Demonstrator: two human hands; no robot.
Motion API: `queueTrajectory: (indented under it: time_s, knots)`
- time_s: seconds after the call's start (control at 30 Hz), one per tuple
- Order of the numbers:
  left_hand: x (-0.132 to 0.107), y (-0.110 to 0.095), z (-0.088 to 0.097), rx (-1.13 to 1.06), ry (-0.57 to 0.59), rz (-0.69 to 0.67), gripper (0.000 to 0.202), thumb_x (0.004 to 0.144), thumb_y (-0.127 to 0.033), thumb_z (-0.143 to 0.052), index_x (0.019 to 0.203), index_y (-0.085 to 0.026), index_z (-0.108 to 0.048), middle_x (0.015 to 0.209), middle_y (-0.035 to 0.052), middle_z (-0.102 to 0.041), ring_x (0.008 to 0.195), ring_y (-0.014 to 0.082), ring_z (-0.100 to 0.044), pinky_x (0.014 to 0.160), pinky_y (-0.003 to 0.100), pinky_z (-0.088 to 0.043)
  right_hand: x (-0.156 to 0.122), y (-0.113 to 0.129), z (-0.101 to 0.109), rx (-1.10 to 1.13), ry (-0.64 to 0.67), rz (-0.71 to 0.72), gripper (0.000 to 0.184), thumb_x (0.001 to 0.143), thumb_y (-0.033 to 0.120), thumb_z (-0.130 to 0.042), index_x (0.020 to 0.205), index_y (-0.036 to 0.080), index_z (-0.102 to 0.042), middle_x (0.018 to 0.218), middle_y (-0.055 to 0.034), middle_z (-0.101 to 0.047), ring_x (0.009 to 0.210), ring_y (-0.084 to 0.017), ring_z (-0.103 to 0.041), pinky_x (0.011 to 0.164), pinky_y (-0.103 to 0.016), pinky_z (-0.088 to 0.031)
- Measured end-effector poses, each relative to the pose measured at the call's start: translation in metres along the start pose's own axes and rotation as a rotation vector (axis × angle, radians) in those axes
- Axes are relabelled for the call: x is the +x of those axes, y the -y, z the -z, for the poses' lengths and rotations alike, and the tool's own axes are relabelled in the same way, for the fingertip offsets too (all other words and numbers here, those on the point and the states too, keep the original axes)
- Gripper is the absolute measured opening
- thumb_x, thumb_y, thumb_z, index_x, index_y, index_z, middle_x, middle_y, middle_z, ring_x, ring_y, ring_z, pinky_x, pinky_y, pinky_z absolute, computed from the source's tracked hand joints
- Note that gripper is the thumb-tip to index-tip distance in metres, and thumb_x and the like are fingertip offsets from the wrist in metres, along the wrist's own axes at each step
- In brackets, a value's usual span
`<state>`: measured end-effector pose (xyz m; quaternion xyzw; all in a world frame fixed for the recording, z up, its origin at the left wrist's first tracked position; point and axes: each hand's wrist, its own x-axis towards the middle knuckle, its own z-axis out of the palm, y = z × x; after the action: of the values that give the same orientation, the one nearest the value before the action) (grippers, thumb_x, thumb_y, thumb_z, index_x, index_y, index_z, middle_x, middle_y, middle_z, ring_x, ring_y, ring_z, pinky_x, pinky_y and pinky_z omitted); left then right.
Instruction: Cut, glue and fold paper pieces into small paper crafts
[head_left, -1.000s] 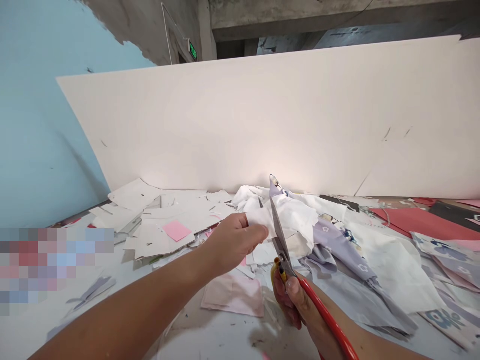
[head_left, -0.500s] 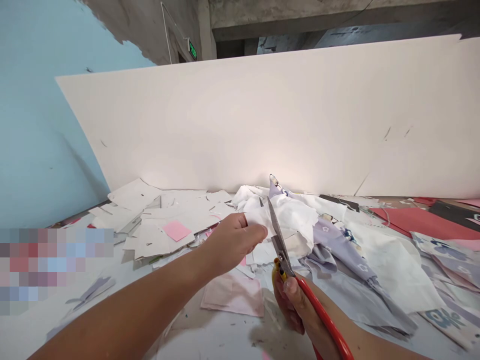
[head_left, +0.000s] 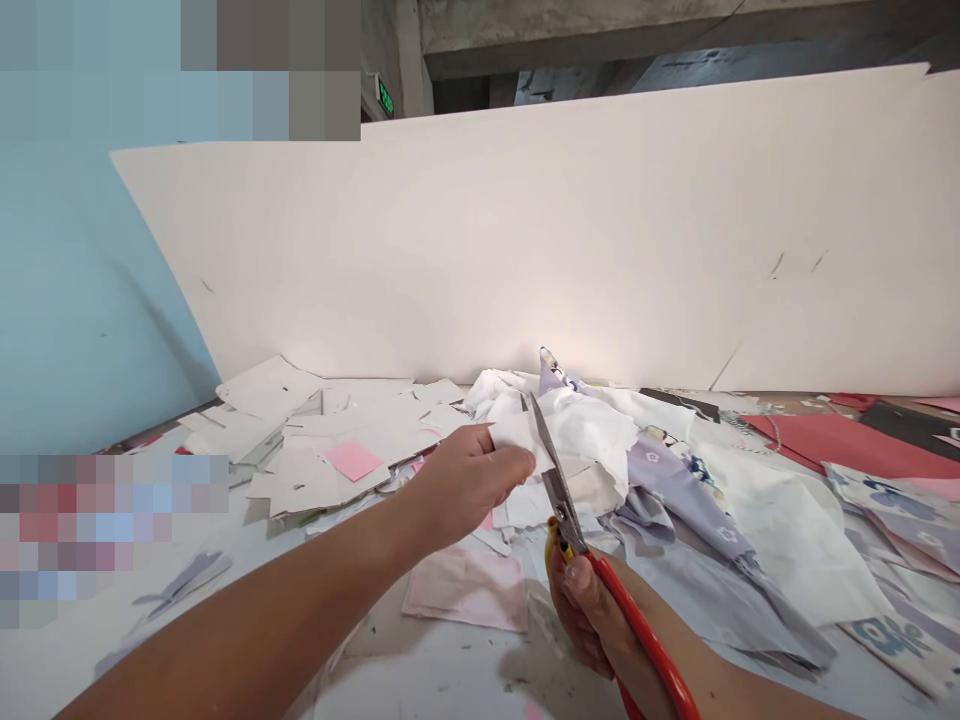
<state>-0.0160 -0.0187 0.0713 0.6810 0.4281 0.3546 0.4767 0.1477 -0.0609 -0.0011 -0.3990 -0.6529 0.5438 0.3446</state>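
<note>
My left hand [head_left: 480, 475] is closed, its thumb and fingers pinching a small white fabric piece [head_left: 516, 432]. Red-handled scissors [head_left: 559, 490] are held in my right hand [head_left: 600, 610], with their blades pointing up and away from me. The blades stand at the right edge of the white piece, their tips slightly apart. Something yellow is wrapped on the scissors near my right fingers. Behind the blades lies a crumpled white cloth [head_left: 592, 425]. Below my left hand is a small stack of pale pink fabric squares [head_left: 469, 590].
Flat white pattern cards [head_left: 255, 390] are piled at the left, with a pink slip [head_left: 353, 461] on them. Lilac floral fabric [head_left: 675, 480] and red sheets [head_left: 840, 445] spread over the right side. A white panel [head_left: 525, 250] stands upright behind the table.
The scissors' blades have come slightly closer together, and the front blade's tip has shifted a little left. My left hand stays almost in place with the white piece.
</note>
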Motion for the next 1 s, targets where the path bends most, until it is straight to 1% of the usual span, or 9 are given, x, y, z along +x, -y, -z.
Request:
queueTrajectory:
  time_s: [0.2,0.27,0.33,0.4,0.47,0.63,0.8,0.9,1.0]
  knots:
    - [-0.0006,-0.0017,-0.0001,-0.013,0.008,-0.012,0.027,0.069,-0.023,-0.041,0.046,-0.019,-0.027,0.047,-0.0057,-0.017,0.046,0.0079,-0.013,0.044,0.028,-0.010,-0.0021,0.0013,-0.0001,0.011,0.023,-0.035,0.056,0.077,0.073,-0.029,0.056,0.021,-0.029,0.048,0.0086,-0.023,0.043,-0.007,-0.020,0.042,-0.024,-0.017]
    - [-0.0010,-0.0022,-0.0001,-0.007,0.011,-0.012,0.027,0.069,-0.023,-0.041,0.046,-0.019,-0.027,0.047,-0.0056,-0.018,0.046,0.0078,-0.013,0.044,0.028,-0.010,-0.0029,0.0023,0.0004,-0.024,0.006,-0.032,0.056,0.077,0.073,-0.027,0.056,0.021,-0.031,0.047,0.0080,-0.026,0.042,-0.008,-0.023,0.043,-0.024,-0.019]
    - [-0.0012,-0.0021,-0.0001,-0.006,0.014,-0.005,0.028,0.070,-0.023,-0.041,0.046,-0.019,-0.026,0.047,-0.0056,-0.018,0.046,0.0077,-0.013,0.044,0.028,-0.010,-0.0029,0.0030,0.0013,-0.081,0.002,-0.042,0.057,0.077,0.074,-0.025,0.055,0.021,-0.033,0.045,0.0069,-0.030,0.042,-0.008,-0.028,0.043,-0.024,-0.024]
    - [-0.0012,-0.0017,-0.0003,-0.008,0.013,0.000,0.029,0.070,-0.022,-0.042,0.046,-0.019,-0.027,0.047,-0.0057,-0.017,0.046,0.0075,-0.014,0.044,0.028,-0.010,-0.0021,0.0031,0.0020,-0.124,0.010,-0.060,0.059,0.075,0.076,-0.024,0.055,0.021,-0.034,0.044,0.0057,-0.035,0.040,-0.008,-0.034,0.044,-0.024,-0.029]
    - [-0.0015,-0.0017,-0.0004,-0.008,0.007,0.008,0.029,0.071,-0.023,-0.042,0.046,-0.019,-0.027,0.047,-0.0058,-0.017,0.045,0.0072,-0.014,0.044,0.028,-0.010,-0.0013,0.0028,0.0020,-0.134,0.021,-0.076,0.062,0.071,0.079,-0.024,0.053,0.021,-0.034,0.043,0.0053,-0.036,0.039,-0.009,-0.037,0.043,-0.024,-0.032]
    - [-0.0024,-0.0050,-0.0013,-0.008,0.005,0.033,0.030,0.071,-0.022,-0.043,0.046,-0.019,-0.027,0.046,-0.0061,-0.018,0.044,0.0067,-0.014,0.043,0.027,-0.010,-0.0013,0.0022,0.0015,-0.093,0.008,-0.129,0.062,0.068,0.081,-0.027,0.052,0.021,-0.033,0.043,0.0057,-0.035,0.036,-0.008,-0.039,0.038,-0.021,-0.031]
    - [-0.0023,-0.0080,-0.0016,0.001,-0.003,0.031,0.030,0.070,-0.022,-0.043,0.045,-0.019,-0.027,0.045,-0.0061,-0.018,0.044,0.0070,-0.014,0.043,0.027,-0.010,-0.0020,0.0028,0.0019,-0.114,0.020,-0.128,0.062,0.071,0.079,-0.027,0.052,0.020,-0.036,0.043,0.0051,-0.039,0.037,-0.008,-0.041,0.041,-0.022,-0.031]
    - [-0.0019,-0.0063,-0.0001,0.010,-0.005,0.037,0.030,0.070,-0.024,-0.043,0.045,-0.019,-0.027,0.045,-0.0062,-0.018,0.044,0.0071,-0.013,0.043,0.027,-0.010,-0.0008,0.0016,0.0016,-0.050,-0.021,-0.095,0.058,0.075,0.074,-0.032,0.053,0.020,-0.038,0.043,0.0052,-0.040,0.039,-0.009,-0.042,0.043,-0.022,-0.034]
    - [-0.0018,-0.0022,-0.0011,0.016,0.009,0.038,0.032,0.071,-0.025,-0.044,0.045,-0.019,-0.027,0.044,-0.0062,-0.019,0.044,0.0072,-0.014,0.044,0.027,-0.012,0.0025,-0.0010,0.0045,0.090,-0.068,-0.062,0.053,0.078,0.068,-0.037,0.059,0.019,-0.043,0.048,0.0042,-0.046,0.044,-0.011,-0.049,0.048,-0.024,-0.039]
